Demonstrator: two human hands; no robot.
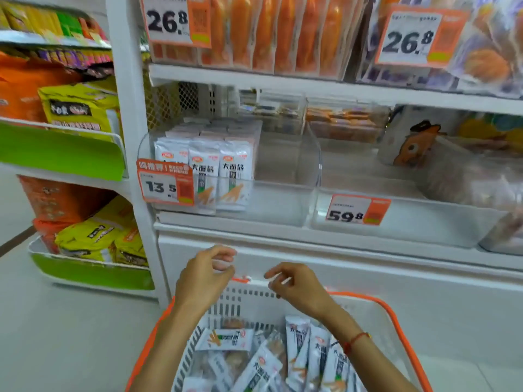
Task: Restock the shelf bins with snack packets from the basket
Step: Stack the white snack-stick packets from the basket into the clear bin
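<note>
A white basket with an orange rim (380,305) sits at the bottom of the view, holding several white snack packets (254,366) lying loosely. My left hand (208,275) and my right hand (295,288) hover above the basket's far rim, close together, fingers loosely curled, nothing in either. On the shelf above stands a clear bin (283,206). Its left part holds upright rows of the same white packets (219,171); its right part is bare.
A 13.5 price tag (165,185) clips to the bin's front left. To the right is another clear bin with a 59.8 tag (357,211). Orange packets (277,32) hang on the shelf above. A side rack on the left holds yellow bags (82,111).
</note>
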